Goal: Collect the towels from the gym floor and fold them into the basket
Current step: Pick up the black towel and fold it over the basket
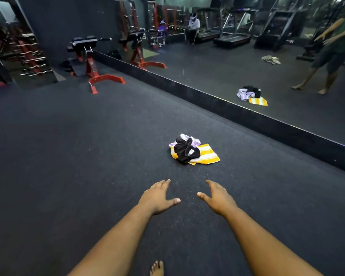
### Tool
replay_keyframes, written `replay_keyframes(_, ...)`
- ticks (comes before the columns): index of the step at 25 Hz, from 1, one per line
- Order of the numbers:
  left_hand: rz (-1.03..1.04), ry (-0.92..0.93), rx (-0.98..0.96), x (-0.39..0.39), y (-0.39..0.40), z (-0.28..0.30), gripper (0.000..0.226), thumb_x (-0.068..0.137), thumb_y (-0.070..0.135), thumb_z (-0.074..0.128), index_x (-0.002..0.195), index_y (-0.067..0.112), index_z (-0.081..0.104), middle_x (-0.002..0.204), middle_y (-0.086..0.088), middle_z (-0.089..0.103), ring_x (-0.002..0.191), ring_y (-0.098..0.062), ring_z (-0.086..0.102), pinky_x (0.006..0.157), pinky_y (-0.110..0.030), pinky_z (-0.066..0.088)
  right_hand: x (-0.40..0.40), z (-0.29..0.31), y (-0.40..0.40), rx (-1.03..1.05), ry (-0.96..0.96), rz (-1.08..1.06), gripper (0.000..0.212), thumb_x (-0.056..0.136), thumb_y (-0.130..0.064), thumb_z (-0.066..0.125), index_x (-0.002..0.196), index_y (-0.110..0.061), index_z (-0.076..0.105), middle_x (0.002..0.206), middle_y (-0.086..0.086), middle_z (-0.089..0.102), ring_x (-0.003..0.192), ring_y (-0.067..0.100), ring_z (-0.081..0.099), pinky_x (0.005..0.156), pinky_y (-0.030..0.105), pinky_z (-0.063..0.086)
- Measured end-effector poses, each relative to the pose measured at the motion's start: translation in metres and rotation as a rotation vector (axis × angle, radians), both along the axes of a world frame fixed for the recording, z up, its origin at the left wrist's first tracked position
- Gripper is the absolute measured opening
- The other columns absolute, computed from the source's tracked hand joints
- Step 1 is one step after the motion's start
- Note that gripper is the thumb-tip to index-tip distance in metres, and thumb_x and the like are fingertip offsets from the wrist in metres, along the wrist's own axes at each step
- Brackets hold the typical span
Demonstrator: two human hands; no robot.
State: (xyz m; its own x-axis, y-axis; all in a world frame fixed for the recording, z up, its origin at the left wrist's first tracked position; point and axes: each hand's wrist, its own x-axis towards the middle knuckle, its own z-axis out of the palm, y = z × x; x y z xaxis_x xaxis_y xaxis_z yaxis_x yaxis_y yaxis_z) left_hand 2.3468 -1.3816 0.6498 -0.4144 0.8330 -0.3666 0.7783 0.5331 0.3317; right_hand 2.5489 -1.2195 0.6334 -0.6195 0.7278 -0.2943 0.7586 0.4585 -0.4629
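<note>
Towel heap (193, 149) (yellow-striped, black, lilac pieces) on rubber floor (68, 156) at twelve o'clock, just beyond reach; left hand (157, 197) and right hand (217, 198) apart, fingers straight, empty, likely readied for gathering; basket unseen.

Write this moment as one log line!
step: reaching | left hand: open | right hand: open | towels: piled on floor, untouched

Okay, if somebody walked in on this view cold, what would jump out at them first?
Probably the towel pile on the dark gym floor straight ahead: a yellow striped towel with black and lilac cloth bunched on top. Next, the left hand and right hand, both empty and spread, reaching toward it. The wall mirror to the right repeats the pile.
</note>
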Motion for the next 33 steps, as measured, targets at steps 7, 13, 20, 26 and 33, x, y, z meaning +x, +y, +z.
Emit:
replay_keyframes(7,-0.106,-0.016,-0.072,-0.128,0.11,0.003,0.101,0.088,0.076,0.051,0.163,0.025,0.006,0.17,0.0,0.013,0.156,-0.02,0.012,0.123,-0.041,0.025,-0.105,-0.001,0.098,-0.055,-0.01,-0.08,0.082,0.093,-0.066,0.054,0.158,-0.025,0.026,0.163,-0.003,0.031,0.151,0.02,0.027,0.116,0.041,0.036)
replay_keyframes(13,-0.129,-0.029,-0.134,-0.212,0.236,-0.027,0.101,0.088,0.075,0.051,0.163,0.025,0.006,0.17,-0.001,0.012,0.156,-0.02,0.012,0.122,-0.041,0.025,-0.178,-0.038,0.227,-0.101,-0.009,-0.121,0.083,0.092,-0.067,0.055,0.158,-0.023,0.028,0.162,-0.002,0.034,0.149,0.021,0.03,0.115,0.041,0.037)
replay_keyframes(20,-0.07,-0.079,-0.217,-0.284,0.379,-0.055,0.102,0.088,0.076,0.051,0.163,0.024,0.006,0.17,-0.001,0.012,0.156,-0.02,0.013,0.123,-0.041,0.025,-0.253,-0.073,0.377,-0.2,-0.083,-0.091,0.083,0.091,-0.068,0.054,0.157,-0.024,0.029,0.161,-0.002,0.036,0.148,0.021,0.033,0.113,0.042,0.039)
replay_keyframes(26,-0.049,-0.172,-0.241,-0.342,0.477,-0.09,0.102,0.087,0.075,0.053,0.163,0.025,0.008,0.17,-0.001,0.012,0.156,-0.02,0.014,0.123,-0.042,0.025,-0.323,-0.1,0.475,-0.28,-0.126,-0.095,0.083,0.091,-0.068,0.055,0.157,-0.025,0.03,0.16,-0.002,0.037,0.147,0.023,0.034,0.113,0.047,0.039)
replay_keyframes(33,-0.073,-0.28,-0.328,-0.444,0.606,-0.196,0.097,0.089,0.071,0.054,0.162,0.022,0.013,0.169,-0.002,0.017,0.155,-0.022,0.019,0.122,-0.04,0.025,-0.424,-0.195,0.578,-0.346,-0.242,-0.131,0.081,0.093,-0.066,0.055,0.157,-0.024,0.03,0.161,0.001,0.036,0.148,0.024,0.032,0.114,0.045,0.036)
